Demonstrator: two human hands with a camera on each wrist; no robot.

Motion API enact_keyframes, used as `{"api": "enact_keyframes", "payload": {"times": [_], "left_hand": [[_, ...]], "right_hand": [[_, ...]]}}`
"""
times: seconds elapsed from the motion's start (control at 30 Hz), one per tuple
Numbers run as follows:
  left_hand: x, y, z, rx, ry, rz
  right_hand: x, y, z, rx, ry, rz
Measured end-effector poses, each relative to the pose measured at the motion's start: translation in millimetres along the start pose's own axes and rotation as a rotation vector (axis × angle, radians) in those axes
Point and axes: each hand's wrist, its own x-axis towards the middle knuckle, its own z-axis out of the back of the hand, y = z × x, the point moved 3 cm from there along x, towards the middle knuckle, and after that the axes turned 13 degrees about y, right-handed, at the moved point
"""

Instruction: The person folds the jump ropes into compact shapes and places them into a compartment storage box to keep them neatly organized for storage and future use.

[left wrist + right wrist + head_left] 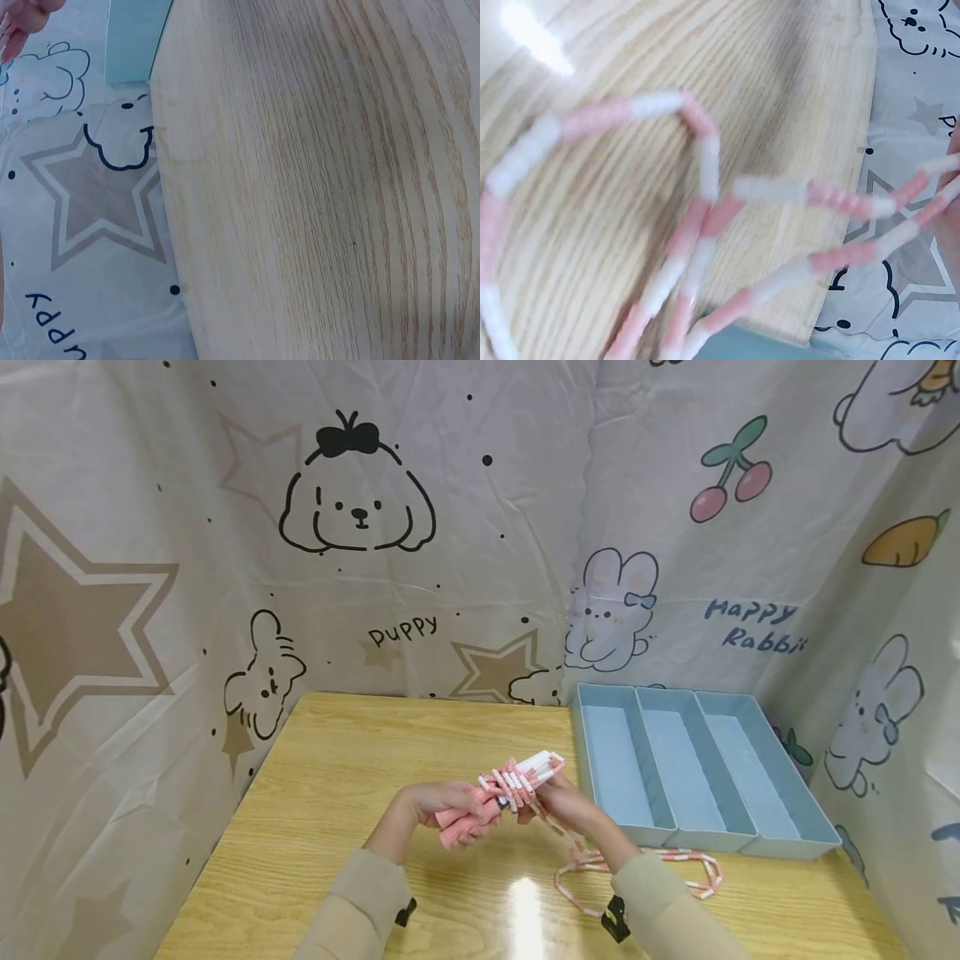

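A jump rope with pink handles point(471, 825) and a pink-and-white beaded cord point(513, 785) is held above the table in the head view. My left hand point(450, 802) grips the two handles side by side. Several turns of cord wrap round their upper part. At the white upper end, my right hand point(564, 803) holds the bundle and cord; its fingertips are partly hidden. The rest of the cord hangs below it and lies in loops on the table. Close up and blurred, beaded cord point(600, 118) fills much of the right wrist view. Fingers point(28, 21) show at the left wrist view's corner.
A light blue tray point(667, 839) with three long compartments stands at the table's back right, just beyond my right forearm. The wooden table point(337, 760) backs onto a printed curtain point(480, 568) that also closes both sides.
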Motion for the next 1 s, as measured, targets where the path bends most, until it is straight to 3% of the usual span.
{"api": "enact_keyframes", "payload": {"times": [0.1,0.27,0.47,0.63,1.0], "left_hand": [[-3.5,-1.6,2.7,0.002,-0.025,-0.030],[-9.2,-5.1,7.0,0.014,-0.083,-0.069],[-14.6,-4.4,14.5,-0.001,-0.119,-0.079],[-14.5,7.6,28.7,-0.022,-0.123,-0.096],[-14.3,15.4,38.5,-0.037,-0.162,-0.109]], "right_hand": [[-1.4,19.6,-14.2,0.068,0.021,-0.061],[-3.9,26.3,-23.8,0.107,0.069,-0.156],[-5.8,13.7,-22.7,0.197,0.128,-0.170],[-6.9,12.0,-24.7,0.242,0.162,-0.182],[-6.9,17.7,-28.9,0.270,0.149,-0.212]]}}
